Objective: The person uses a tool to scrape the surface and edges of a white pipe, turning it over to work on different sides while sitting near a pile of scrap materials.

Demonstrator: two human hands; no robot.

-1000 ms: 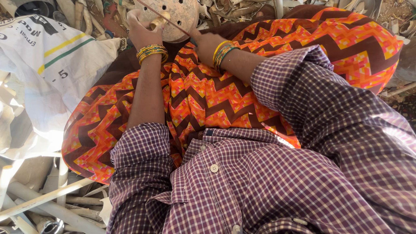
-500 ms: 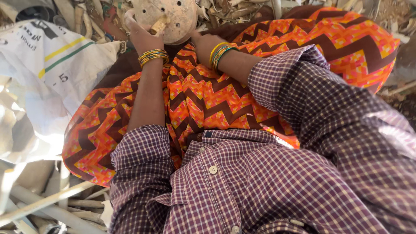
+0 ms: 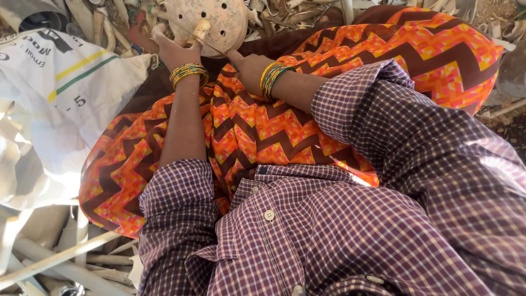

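A round tan disc with several holes (image 3: 219,19) lies at the top of the head view, beyond my knees. My left hand (image 3: 175,49) is closed around a short pale stick (image 3: 199,30) that rests against the disc's face. My right hand (image 3: 249,68) touches the disc's lower right edge with its fingertips, and a thin strand runs from there toward the stick. Both wrists carry yellow and green bangles. My lap is covered by orange and brown zigzag cloth (image 3: 257,131), and my sleeves are purple checked.
A white woven sack (image 3: 60,93) lies at the left. Pale split strips and sticks (image 3: 49,263) are piled at the bottom left and along the top edge. Bare ground with debris (image 3: 509,126) shows at the right.
The disc and both hands have come lower in the view. My left hand has shifted from under the disc's left side to gripping the short stick at its face.
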